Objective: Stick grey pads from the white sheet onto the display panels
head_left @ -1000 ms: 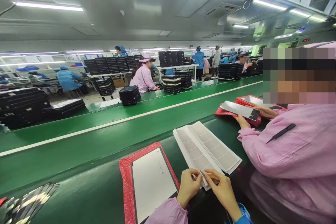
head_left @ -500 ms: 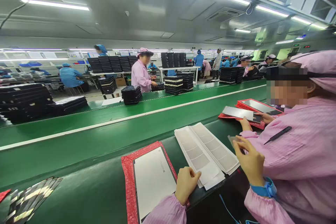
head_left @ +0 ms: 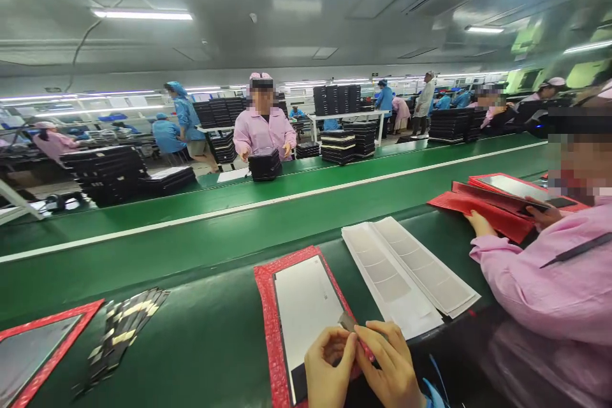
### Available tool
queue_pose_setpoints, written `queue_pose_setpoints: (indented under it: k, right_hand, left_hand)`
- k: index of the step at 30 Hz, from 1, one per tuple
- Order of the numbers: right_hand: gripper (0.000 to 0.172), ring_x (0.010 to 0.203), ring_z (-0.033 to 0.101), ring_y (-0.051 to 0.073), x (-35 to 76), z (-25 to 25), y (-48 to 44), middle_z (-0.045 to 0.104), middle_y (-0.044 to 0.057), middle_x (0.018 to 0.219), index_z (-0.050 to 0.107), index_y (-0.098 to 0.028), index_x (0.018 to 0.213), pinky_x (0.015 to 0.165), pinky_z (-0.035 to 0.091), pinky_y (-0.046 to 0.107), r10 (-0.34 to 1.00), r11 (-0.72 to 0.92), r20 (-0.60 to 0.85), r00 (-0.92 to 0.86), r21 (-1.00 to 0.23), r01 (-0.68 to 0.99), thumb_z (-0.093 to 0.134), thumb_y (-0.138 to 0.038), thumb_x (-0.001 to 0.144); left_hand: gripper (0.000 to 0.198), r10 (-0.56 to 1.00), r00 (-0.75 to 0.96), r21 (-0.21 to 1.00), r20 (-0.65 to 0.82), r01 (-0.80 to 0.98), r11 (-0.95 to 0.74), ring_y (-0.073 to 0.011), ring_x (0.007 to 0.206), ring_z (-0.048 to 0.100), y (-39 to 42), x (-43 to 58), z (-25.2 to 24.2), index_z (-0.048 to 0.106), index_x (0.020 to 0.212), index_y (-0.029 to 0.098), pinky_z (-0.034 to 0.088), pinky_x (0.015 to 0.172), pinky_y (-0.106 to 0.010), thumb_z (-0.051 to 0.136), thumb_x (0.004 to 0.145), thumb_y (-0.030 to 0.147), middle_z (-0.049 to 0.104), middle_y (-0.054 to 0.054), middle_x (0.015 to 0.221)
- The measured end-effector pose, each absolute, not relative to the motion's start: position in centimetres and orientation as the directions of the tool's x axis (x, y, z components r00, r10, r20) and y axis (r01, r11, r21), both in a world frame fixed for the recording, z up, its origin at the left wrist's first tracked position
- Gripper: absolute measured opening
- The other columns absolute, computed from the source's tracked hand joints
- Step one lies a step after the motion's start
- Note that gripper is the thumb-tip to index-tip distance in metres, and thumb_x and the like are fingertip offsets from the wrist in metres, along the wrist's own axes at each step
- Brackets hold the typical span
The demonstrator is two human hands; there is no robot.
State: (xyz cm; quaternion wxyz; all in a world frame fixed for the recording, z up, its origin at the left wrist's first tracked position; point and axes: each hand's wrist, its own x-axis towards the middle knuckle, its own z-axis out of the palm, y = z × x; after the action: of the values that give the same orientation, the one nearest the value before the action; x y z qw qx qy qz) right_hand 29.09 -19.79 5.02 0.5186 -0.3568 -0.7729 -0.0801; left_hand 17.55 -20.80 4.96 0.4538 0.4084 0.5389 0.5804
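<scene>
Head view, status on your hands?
Left hand and right hand together at panel edge, small grey piece between them. Panel on red sheet. White sheets to right.

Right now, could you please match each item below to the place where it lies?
Items:
1. White panel
2. White sheets
3. Black stack
4. Small grey piece

Places:
A. Far green belt
B. Red sleeve
C. Between the left hand and right hand
D. Dark near belt, beside the sleeve

Pairs: 1-B, 2-D, 3-A, 4-C
</scene>
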Motion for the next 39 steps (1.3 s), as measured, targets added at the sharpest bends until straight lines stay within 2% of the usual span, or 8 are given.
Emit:
queue_pose_setpoints:
  k: [7,11,14,18,25,30,35,39]
  right_hand:
    - [0.034,0.079,0.062,0.02,28.2,4.6,-19.6,0.07,0.002,0.084,0.058,-0.018,0.104,0.071,0.047,0.035,0.408,0.778,0.862,-0.302,-0.156,0.608,0.063,-0.006,0.072]
    - [0.047,0.09,0.059,0.023,28.6,3.7,-19.4,0.068,0.004,0.094,0.052,-0.018,0.112,0.078,0.047,0.039,0.448,0.825,0.791,-0.417,-0.184,0.535,0.071,-0.024,0.069]
    - [0.048,0.095,0.057,0.022,28.5,3.1,-18.9,0.065,0.006,0.098,0.048,-0.02,0.116,0.081,0.048,0.037,0.56,0.773,0.763,-0.324,-0.341,0.534,0.068,-0.027,0.073]
    - [0.033,0.085,0.059,0.018,27.9,2.9,-17.9,0.062,0.004,0.09,0.047,-0.023,0.11,0.075,0.049,0.032,0.787,0.534,0.615,-0.053,-0.635,0.558,0.059,-0.024,0.079]
    - [0.029,0.074,0.059,0.013,28.8,3.6,-17.3,0.063,-0.004,0.078,0.047,-0.026,0.106,0.073,0.048,0.027,0.951,0.299,0.304,-0.049,-0.878,0.374,0.057,-0.034,0.08]
    - [0.055,0.089,0.059,0.015,28.0,3.8,-18.1,0.061,-0.001,0.093,0.041,-0.025,0.114,0.078,0.048,0.025,0.946,0.323,0.283,-0.159,-0.862,0.39,0.07,-0.031,0.068]
    - [0.037,0.074,0.061,0.012,27.4,3.6,-18.1,0.061,-0.004,0.078,0.04,-0.025,0.114,0.074,0.048,0.025,0.936,0.352,0.307,-0.173,-0.843,0.407,0.055,-0.025,0.08]
    - [0.028,0.075,0.062,0.012,27.6,3.7,-18.5,0.065,-0.002,0.085,0.043,-0.024,0.113,0.074,0.049,0.024,0.917,0.396,0.338,-0.213,-0.836,0.379,0.048,-0.026,0.085]
  left_hand:
    - [0.033,0.953,-0.303,0.993,-0.018,-0.119,-0.02,-0.0067,0.05,0.042,-20.6,15.8,3.6,0.041,0.06,0.019,0.038,0.05,-0.017,0.066,0.069,0.039,0.041,0.008,0.055]
    - [0.029,0.969,-0.248,0.999,0.021,0.029,-0.014,-0.0079,0.054,0.042,-20.7,14.5,3.4,0.039,0.063,0.02,0.037,0.053,-0.018,0.059,0.075,0.038,0.039,0.007,0.059]
    - [0.028,0.975,-0.215,0.983,0.057,0.184,-0.017,-0.0078,0.052,0.039,-21.0,13.5,3.4,0.037,0.063,0.02,0.033,0.05,-0.018,0.055,0.076,0.037,0.037,0.007,0.058]
    - [0.03,0.967,-0.202,0.941,0.158,0.328,-0.085,-0.0078,0.05,0.036,-21.6,12.7,3.6,0.032,0.061,0.021,0.03,0.048,-0.018,0.051,0.077,0.037,0.033,0.007,0.057]
    - [0.029,0.958,-0.148,0.872,0.247,0.466,-0.153,-0.0081,0.051,0.036,-22.1,11.4,3.6,0.029,0.062,0.022,0.029,0.051,-0.02,0.048,0.079,0.036,0.034,0.007,0.057]
    - [0.027,0.946,-0.116,0.848,0.304,0.486,-0.213,-0.0085,0.052,0.036,-22.2,11.2,3.2,0.03,0.063,0.022,0.029,0.053,-0.021,0.048,0.08,0.035,0.037,0.006,0.057]
    - [0.026,0.929,-0.101,0.838,0.355,0.476,-0.268,-0.0086,0.053,0.036,-22.4,11.4,3.2,0.03,0.063,0.022,0.03,0.053,-0.021,0.047,0.08,0.033,0.036,0.006,0.058]
    - [0.027,0.931,-0.101,0.841,0.352,0.47,-0.267,-0.0086,0.053,0.037,-22.5,11.4,3.3,0.031,0.063,0.021,0.03,0.053,-0.021,0.047,0.08,0.033,0.038,0.006,0.058]
